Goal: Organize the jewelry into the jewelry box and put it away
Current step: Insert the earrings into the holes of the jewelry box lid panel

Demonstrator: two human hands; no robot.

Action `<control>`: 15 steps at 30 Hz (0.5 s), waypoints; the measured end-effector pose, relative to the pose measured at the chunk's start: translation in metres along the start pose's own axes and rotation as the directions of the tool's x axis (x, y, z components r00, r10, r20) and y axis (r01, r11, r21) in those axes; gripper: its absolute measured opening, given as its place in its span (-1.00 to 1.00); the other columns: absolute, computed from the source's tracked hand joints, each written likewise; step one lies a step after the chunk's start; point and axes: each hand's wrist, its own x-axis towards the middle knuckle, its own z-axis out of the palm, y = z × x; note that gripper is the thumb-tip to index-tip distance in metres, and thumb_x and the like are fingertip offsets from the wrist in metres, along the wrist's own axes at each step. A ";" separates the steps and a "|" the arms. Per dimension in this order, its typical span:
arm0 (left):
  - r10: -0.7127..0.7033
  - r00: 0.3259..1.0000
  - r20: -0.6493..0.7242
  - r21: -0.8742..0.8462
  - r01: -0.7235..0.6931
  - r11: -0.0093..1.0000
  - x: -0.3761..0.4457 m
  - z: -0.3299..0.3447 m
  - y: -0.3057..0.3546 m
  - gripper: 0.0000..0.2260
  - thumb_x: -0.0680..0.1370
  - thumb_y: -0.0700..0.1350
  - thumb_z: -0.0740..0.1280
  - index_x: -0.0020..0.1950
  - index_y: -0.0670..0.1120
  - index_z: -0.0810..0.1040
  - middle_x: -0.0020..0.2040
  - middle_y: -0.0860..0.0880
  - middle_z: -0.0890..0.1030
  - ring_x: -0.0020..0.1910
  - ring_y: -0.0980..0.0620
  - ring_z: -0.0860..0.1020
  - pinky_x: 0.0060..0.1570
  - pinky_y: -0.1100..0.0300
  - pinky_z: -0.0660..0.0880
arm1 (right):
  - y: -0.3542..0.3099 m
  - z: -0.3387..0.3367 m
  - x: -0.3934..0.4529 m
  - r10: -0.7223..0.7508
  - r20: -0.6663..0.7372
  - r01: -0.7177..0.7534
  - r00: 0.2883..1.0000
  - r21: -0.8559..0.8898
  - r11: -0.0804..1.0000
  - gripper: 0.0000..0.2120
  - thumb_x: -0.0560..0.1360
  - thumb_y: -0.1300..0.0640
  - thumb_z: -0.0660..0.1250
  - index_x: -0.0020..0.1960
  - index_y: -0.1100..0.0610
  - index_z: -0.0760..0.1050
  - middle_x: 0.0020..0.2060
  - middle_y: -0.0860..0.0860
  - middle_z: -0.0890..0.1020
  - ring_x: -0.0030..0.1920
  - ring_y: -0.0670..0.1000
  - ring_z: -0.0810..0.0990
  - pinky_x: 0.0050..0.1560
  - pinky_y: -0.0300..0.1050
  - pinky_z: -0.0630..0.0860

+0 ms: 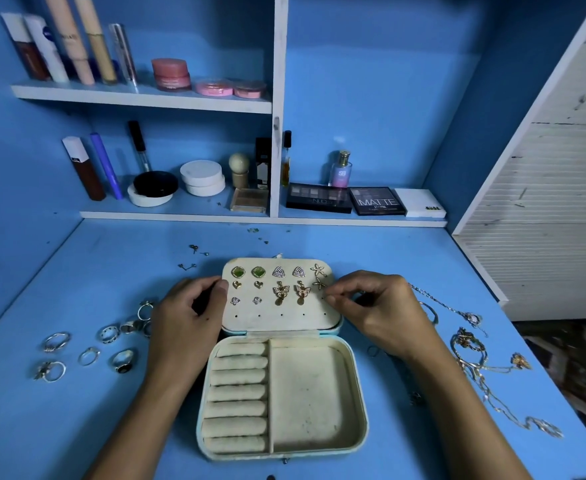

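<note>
Head view: left hand (189,318) grips the open jewelry box (282,396) lid's left edge; right hand (376,311) fingertips pinch by the starfish earring (319,277), contents unclear.

Both hands (381,313) and forearms are bare, with no sleeves.

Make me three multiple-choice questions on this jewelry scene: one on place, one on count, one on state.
1. Where do the rings lie?
A. left of the box
B. on the shelf
C. in the box

2. How many green earrings sit in the lid?
A. four
B. two
C. none

3. What state is the big compartment in?
A. full of chains
B. covered
C. empty

Answers: 1 A, they lie on the desk left of the box. 2 B, one green pair tops the lid's left. 3 C, only bare lining shows.
</note>
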 end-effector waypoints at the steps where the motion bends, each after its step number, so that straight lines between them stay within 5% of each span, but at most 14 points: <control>1: 0.004 1.000 0.002 -0.001 -0.004 1.000 0.000 0.000 0.001 -0.89 0.57 -0.08 0.36 0.01 0.04 0.68 -0.06 0.22 0.64 -0.01 0.33 0.56 -0.05 0.43 0.40 | 0.000 0.000 0.000 -0.005 0.004 0.005 1.000 -0.009 1.000 -0.87 0.46 0.26 0.51 -0.13 0.03 0.73 -0.18 -0.15 0.71 -0.23 -0.10 0.63 -0.18 -0.14 0.56; 5: 0.007 1.000 0.001 -0.011 -0.007 1.000 -0.001 -0.001 0.002 -0.90 0.57 -0.08 0.36 0.01 0.05 0.68 -0.05 0.22 0.63 -0.02 0.34 0.56 -0.03 0.39 0.41 | 0.002 0.001 0.000 -0.017 0.020 0.017 1.000 -0.040 0.999 -0.88 0.47 0.25 0.50 -0.12 0.04 0.74 -0.18 -0.18 0.70 -0.30 -0.14 0.57 -0.22 -0.31 0.45; 15: 0.007 1.000 0.000 0.012 -0.007 1.000 0.000 0.000 0.000 -0.89 0.57 -0.08 0.37 0.02 0.02 0.68 -0.05 0.21 0.63 -0.01 0.35 0.55 -0.07 0.52 0.37 | 0.003 0.001 0.000 -0.051 0.017 0.052 0.999 -0.060 0.997 -0.84 0.47 0.25 0.50 -0.10 -0.01 0.74 -0.17 -0.21 0.68 -0.31 -0.14 0.56 -0.24 -0.38 0.41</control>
